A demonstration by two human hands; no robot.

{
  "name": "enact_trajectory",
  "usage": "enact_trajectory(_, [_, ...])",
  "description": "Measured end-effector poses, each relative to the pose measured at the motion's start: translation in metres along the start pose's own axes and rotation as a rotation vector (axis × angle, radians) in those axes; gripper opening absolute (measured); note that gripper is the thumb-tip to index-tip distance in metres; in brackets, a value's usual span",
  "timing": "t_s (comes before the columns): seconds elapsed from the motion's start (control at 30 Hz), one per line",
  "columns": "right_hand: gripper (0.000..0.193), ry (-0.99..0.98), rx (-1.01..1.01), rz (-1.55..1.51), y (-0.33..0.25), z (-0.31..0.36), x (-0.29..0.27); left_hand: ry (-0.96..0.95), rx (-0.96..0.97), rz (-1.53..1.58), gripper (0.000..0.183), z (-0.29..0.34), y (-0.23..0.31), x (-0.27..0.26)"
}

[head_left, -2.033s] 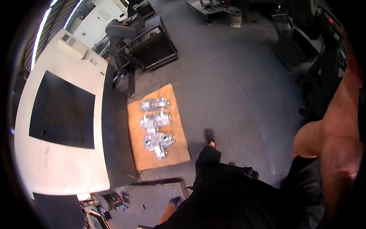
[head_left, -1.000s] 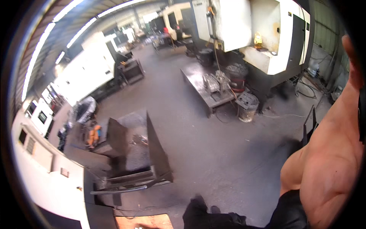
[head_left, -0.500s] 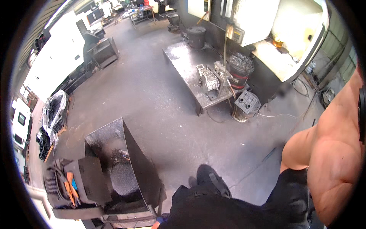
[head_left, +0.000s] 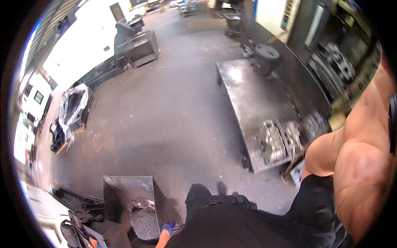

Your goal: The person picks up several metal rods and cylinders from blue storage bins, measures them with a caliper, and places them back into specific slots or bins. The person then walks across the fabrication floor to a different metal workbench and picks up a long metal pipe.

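Observation:
My left hand (head_left: 170, 227), in a blue glove, is low in the picture beside the right wall of a dark metal hopper bin (head_left: 128, 182). Its fingers look stretched out, with nothing visible in them; whether they touch the bin I cannot tell. Dark, glittering scrap (head_left: 142, 217) lies inside the bin. My bare right arm (head_left: 359, 165) rises along the right rim, and its hand is out of the picture.
At the right a low metal table (head_left: 256, 99) carries cast metal housings (head_left: 273, 142) at its near end and a dark bucket (head_left: 266, 58) at its far end. Machine interior (head_left: 335, 62) shows beyond it. A plastic-wrapped pallet load (head_left: 74, 107) and another metal bin (head_left: 140, 47) stand left.
The view has shifted, so the metal table and its castings appear larger and nearer on the right. The hopper bin sits lower. More of my gloved left hand shows beside it.

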State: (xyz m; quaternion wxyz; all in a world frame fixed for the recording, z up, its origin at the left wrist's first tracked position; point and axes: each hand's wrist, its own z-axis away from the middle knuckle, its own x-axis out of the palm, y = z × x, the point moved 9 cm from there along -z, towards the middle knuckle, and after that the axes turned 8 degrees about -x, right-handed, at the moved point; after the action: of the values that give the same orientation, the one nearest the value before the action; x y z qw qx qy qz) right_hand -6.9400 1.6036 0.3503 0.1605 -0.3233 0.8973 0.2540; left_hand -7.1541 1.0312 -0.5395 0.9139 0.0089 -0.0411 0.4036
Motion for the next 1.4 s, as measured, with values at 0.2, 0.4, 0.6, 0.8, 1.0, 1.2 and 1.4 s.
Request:
enact_trajectory(0.2, [0.081, 0.047, -0.011, -0.026, 0.215, 0.089, 0.056, 0.057, -0.053, -0.165, 0.041, -0.002, 0.134, 0.059])
enact_trajectory(0.4, [0.079, 0.169, 0.365, 0.250, 0.453, 0.217, 0.091, 0.125, 0.011, -0.287, 0.040, -0.011, 0.431, 0.052])
enact_trajectory(0.6, [0.060, -0.045, 1.602, 0.319, 0.579, 0.575, 0.172, 0.580, 0.352, -1.103, 0.029, 0.029, 0.934, 0.031])
enact_trajectory(0.8, [0.046, -0.561, 2.374, 0.412, 0.511, 0.916, 0.244, 0.490, 0.894, -0.538, 0.035, 0.169, 1.300, 0.225])
enact_trajectory(1.0, [0.050, -0.835, 2.471, -0.218, 0.674, 1.060, 0.346, 0.435, 0.705, -0.966, 0.027, 0.080, 1.373, 0.219])
enact_trajectory(1.2, [0.051, -0.657, 2.037, -0.107, 1.065, 1.094, 0.360, 0.203, 0.585, -0.997, 0.035, 0.076, 1.376, 0.231])
enact_trajectory(1.4, [0.046, -0.384, 2.078, -0.051, 1.289, 1.211, 0.382, 0.264, 0.123, -0.780, 0.040, 0.005, 1.584, 0.193])
